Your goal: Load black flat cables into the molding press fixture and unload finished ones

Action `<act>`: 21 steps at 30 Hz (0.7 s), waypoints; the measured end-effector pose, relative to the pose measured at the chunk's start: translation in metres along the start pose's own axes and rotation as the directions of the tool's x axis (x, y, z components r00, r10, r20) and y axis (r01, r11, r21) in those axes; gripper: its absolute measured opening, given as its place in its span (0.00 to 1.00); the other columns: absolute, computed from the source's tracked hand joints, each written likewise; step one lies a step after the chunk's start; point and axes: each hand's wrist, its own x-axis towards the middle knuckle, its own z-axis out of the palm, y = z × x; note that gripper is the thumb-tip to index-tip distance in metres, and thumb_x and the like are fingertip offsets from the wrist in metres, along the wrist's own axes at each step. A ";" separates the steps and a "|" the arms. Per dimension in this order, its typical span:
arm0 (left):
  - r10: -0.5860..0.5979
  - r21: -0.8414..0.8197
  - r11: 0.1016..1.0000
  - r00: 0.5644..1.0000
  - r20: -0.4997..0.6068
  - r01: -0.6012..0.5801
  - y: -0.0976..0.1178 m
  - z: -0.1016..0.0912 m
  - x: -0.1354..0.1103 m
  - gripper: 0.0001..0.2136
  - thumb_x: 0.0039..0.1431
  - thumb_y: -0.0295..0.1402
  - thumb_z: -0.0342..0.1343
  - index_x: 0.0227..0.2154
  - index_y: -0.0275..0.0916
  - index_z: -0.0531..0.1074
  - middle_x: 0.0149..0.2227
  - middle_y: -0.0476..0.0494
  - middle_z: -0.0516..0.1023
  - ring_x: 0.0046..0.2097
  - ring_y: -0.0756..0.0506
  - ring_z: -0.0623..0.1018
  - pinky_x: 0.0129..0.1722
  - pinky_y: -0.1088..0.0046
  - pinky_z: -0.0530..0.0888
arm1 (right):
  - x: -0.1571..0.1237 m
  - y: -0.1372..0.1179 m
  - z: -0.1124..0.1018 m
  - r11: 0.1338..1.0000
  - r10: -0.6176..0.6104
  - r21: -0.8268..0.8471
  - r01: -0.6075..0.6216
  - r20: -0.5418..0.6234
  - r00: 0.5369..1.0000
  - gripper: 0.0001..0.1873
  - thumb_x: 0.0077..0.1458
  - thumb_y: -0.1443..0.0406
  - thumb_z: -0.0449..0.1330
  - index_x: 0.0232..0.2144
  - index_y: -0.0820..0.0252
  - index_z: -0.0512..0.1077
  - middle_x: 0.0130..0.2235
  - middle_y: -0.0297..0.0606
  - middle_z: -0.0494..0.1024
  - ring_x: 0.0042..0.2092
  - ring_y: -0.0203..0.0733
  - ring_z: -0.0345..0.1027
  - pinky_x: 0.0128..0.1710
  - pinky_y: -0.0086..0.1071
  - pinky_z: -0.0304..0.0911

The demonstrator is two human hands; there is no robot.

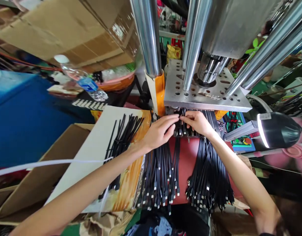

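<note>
A: Where are the thin black flexible cables?
B: They hang in two bundles down the dark red tabletop, just below both wrists. Their top ends sit in a row at the fingertips, under the perforated grey metal plate.
A: And the hands?
B: The left hand lies curled on that row, and I can't tell whether it grips. The right hand pinches one cable end.
A: Handling?
B: Light, limp, likely slick. Best pinched at the stiffer end.

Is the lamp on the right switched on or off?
On: the lamp glows bright white along its front edge.
</note>
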 end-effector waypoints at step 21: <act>0.001 0.346 0.928 0.927 0.376 -0.141 0.037 0.000 -0.020 0.23 0.75 0.37 0.54 0.67 0.34 0.69 0.70 0.27 0.70 0.75 0.32 0.64 0.73 0.46 0.69 | -0.004 0.012 0.013 0.999 0.010 0.040 0.001 -0.267 0.964 0.28 0.57 0.39 0.67 0.28 0.56 0.71 0.25 0.32 0.76 0.20 0.34 0.64 0.20 0.29 0.58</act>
